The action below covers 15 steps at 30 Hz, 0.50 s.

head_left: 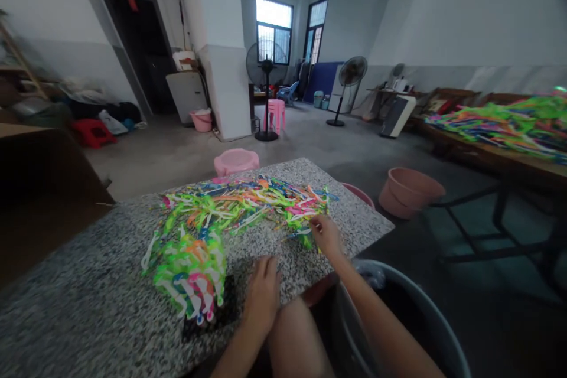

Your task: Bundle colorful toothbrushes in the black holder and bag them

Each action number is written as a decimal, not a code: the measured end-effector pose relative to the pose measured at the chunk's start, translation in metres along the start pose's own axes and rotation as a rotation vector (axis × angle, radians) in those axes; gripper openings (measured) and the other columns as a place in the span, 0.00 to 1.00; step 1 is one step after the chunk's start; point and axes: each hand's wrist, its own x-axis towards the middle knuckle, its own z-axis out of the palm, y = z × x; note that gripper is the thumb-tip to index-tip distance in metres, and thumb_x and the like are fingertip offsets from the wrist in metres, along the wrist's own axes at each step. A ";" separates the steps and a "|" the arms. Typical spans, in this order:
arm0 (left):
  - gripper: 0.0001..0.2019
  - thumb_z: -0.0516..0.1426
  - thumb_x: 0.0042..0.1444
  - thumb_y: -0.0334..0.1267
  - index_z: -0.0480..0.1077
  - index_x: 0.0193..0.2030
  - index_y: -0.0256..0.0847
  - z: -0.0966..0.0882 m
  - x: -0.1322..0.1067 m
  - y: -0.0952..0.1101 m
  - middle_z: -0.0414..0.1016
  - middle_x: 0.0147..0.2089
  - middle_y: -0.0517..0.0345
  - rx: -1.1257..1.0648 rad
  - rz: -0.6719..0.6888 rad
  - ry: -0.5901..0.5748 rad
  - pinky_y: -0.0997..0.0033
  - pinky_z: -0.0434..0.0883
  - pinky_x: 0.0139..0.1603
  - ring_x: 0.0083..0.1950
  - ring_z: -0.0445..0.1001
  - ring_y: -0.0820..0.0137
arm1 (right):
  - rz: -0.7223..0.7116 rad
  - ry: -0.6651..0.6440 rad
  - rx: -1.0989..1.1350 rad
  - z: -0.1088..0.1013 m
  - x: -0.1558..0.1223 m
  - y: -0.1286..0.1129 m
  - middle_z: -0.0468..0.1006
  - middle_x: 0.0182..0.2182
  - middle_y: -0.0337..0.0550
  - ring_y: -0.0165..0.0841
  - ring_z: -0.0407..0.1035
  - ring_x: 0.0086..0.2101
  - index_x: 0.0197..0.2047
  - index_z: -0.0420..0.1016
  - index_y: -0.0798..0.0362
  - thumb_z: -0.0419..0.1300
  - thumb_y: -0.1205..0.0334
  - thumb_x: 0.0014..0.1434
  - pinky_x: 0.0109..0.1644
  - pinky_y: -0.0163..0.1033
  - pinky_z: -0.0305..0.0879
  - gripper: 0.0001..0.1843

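Speckled stone table (339, 212) before us: neon plastic strips (248, 207) in loose heap, long axes roughly left-right, just ahead of right hand (326, 236), nearer one. Its grip narrow at heap's edge, hold unclear. Left hand (261, 289) lower, relaxed, grip open, nothing held.

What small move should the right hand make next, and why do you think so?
Probably the right hand should lift the thin strip away from the pile of neon plastic pieces. Its fingers seem to pinch that strip already at the pile's edge, while the left hand rests on the granite tabletop and holds nothing visible.
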 end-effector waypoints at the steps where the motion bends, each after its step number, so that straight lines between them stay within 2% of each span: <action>1: 0.19 0.49 0.60 0.31 0.66 0.57 0.39 0.021 0.024 0.003 0.73 0.54 0.44 -0.007 -0.030 -0.062 0.57 0.70 0.55 0.55 0.71 0.59 | -0.055 -0.080 -0.052 0.006 0.009 -0.008 0.80 0.34 0.43 0.33 0.73 0.33 0.38 0.76 0.52 0.53 0.66 0.57 0.39 0.36 0.66 0.10; 3: 0.21 0.47 0.57 0.26 0.67 0.57 0.34 0.051 0.063 0.005 0.70 0.56 0.38 0.010 -0.080 -0.204 0.54 0.68 0.57 0.58 0.69 0.56 | -0.127 -0.212 -0.176 0.022 0.024 -0.028 0.80 0.36 0.44 0.34 0.74 0.36 0.42 0.76 0.51 0.54 0.69 0.57 0.40 0.35 0.66 0.12; 4: 0.21 0.46 0.57 0.25 0.68 0.55 0.33 0.061 0.075 0.005 0.71 0.55 0.37 0.019 -0.097 -0.255 0.54 0.67 0.57 0.57 0.69 0.56 | -0.146 -0.258 -0.230 0.031 0.029 -0.038 0.81 0.36 0.44 0.34 0.74 0.37 0.43 0.76 0.51 0.55 0.70 0.56 0.41 0.35 0.66 0.13; 5: 0.20 0.46 0.57 0.25 0.70 0.53 0.34 0.066 0.080 0.004 0.72 0.53 0.38 0.028 -0.105 -0.293 0.54 0.66 0.57 0.56 0.69 0.56 | -0.162 -0.298 -0.268 0.039 0.033 -0.046 0.81 0.35 0.45 0.35 0.74 0.37 0.43 0.76 0.50 0.56 0.71 0.56 0.40 0.36 0.66 0.14; 7: 0.18 0.46 0.58 0.26 0.74 0.47 0.38 0.064 0.074 0.002 0.75 0.49 0.43 0.043 -0.124 -0.327 0.56 0.66 0.57 0.53 0.71 0.57 | -0.198 -0.364 -0.292 0.050 0.038 -0.056 0.80 0.32 0.46 0.37 0.75 0.36 0.40 0.78 0.50 0.57 0.74 0.53 0.39 0.36 0.65 0.14; 9: 0.15 0.48 0.58 0.28 0.75 0.44 0.40 0.051 0.048 0.001 0.76 0.46 0.46 0.064 -0.148 -0.345 0.59 0.67 0.56 0.51 0.71 0.59 | -0.239 -0.428 -0.302 0.054 0.039 -0.057 0.79 0.29 0.49 0.39 0.75 0.35 0.37 0.78 0.51 0.56 0.77 0.52 0.39 0.38 0.65 0.15; 11: 0.13 0.51 0.59 0.30 0.74 0.45 0.41 0.028 0.008 0.002 0.76 0.45 0.48 0.087 -0.145 -0.361 0.61 0.68 0.55 0.51 0.71 0.61 | -0.284 -0.475 -0.299 0.051 0.036 -0.050 0.79 0.28 0.51 0.41 0.75 0.35 0.37 0.78 0.51 0.54 0.78 0.53 0.40 0.40 0.66 0.16; 13: 0.12 0.52 0.60 0.32 0.73 0.48 0.43 0.000 -0.038 0.004 0.76 0.46 0.50 0.093 -0.141 -0.344 0.62 0.69 0.54 0.50 0.71 0.62 | -0.317 -0.480 -0.271 0.045 0.027 -0.037 0.79 0.26 0.50 0.42 0.75 0.34 0.42 0.78 0.51 0.53 0.74 0.57 0.40 0.43 0.66 0.16; 15: 0.12 0.54 0.60 0.33 0.72 0.49 0.45 -0.031 -0.087 0.006 0.76 0.44 0.53 0.056 -0.166 -0.270 0.65 0.72 0.50 0.47 0.73 0.65 | -0.312 -0.476 -0.118 0.037 0.008 -0.024 0.80 0.28 0.49 0.43 0.75 0.33 0.49 0.77 0.50 0.53 0.67 0.59 0.41 0.45 0.68 0.17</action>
